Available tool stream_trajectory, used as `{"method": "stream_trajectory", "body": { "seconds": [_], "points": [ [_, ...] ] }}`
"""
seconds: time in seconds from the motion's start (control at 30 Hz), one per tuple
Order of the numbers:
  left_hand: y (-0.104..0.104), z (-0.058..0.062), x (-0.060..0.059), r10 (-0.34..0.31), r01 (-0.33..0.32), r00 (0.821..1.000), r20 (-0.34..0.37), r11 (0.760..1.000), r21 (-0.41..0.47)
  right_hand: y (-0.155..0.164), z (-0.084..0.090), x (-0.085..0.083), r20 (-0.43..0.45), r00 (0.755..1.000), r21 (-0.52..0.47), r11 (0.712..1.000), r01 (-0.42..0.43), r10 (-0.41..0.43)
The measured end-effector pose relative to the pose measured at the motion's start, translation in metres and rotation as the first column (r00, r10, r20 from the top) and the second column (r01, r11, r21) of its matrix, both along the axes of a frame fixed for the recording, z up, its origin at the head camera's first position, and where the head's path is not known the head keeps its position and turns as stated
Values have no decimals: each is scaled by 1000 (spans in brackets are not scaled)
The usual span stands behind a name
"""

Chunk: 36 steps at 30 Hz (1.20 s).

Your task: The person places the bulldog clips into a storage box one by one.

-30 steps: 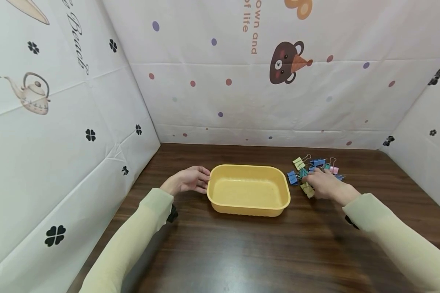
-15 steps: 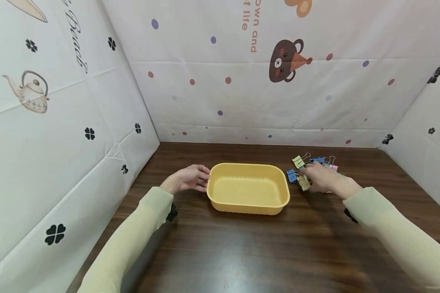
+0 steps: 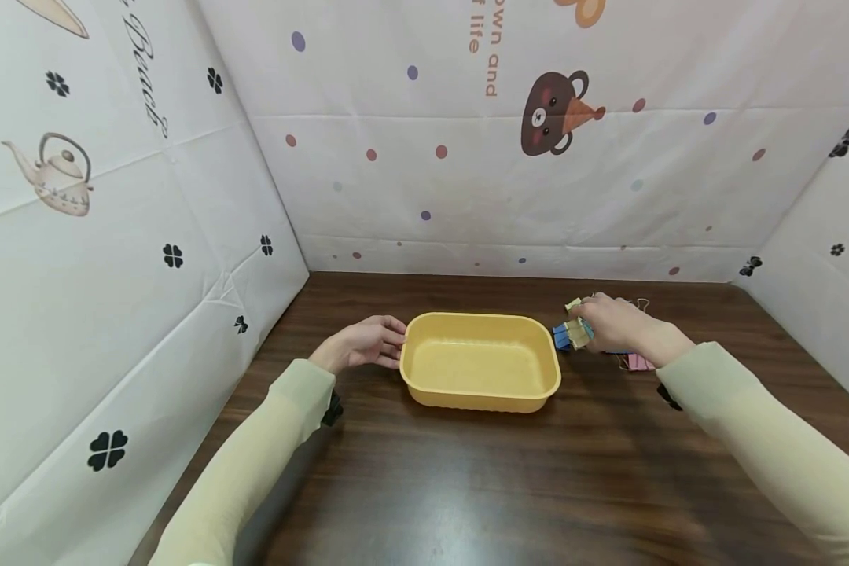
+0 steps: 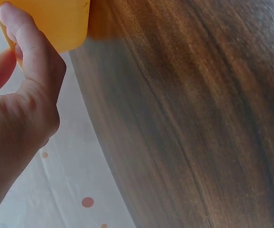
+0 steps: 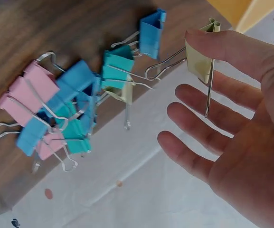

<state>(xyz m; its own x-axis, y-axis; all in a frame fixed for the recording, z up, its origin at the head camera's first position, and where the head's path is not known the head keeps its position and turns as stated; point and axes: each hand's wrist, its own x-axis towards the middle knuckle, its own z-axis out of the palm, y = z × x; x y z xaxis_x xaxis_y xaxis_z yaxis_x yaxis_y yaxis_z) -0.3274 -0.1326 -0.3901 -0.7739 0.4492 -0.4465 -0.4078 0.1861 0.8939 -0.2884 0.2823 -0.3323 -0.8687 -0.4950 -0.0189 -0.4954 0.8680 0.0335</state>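
A yellow plastic tray sits on the dark wooden table. My left hand holds its left rim; the left wrist view shows the thumb on one side of the tray wall and the fingers on the other. To the tray's right, my right hand pinches a yellow binder clip between thumb and index finger, the other fingers spread. Beyond the fingers lie several binder clips: a pink clip, a teal clip and a blue clip among them. In the head view the hand hides most of this pile.
The table ends at a white printed cloth wall at the back. Similar cloth walls stand at the left and the right.
My right hand has lifted the yellow binder clip from the pile and moved slightly up and left with it. A pink clip now shows below the hand. The left hand stays at the tray.
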Motion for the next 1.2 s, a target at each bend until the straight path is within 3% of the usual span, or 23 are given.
{"method": "stream_trajectory", "body": {
  "seconds": [0.33, 0.7, 1.2],
  "points": [
    [0, -1, -1, -2, 2, 1000, 0, 1000, 7, -11, 19, -6, -5, 1000, -39, 999, -18, 18],
    [1, 1, 0, 4, -4, 1000, 2, 1000, -1, -29, 29, -15, 88, 996, -113, 994, -3, 13],
    [0, 0, 0, -11, 11, 1000, 0, 1000, 8, -65, 40, -22, 109, 992, -100, 994, -48, 59]
  ]
}}
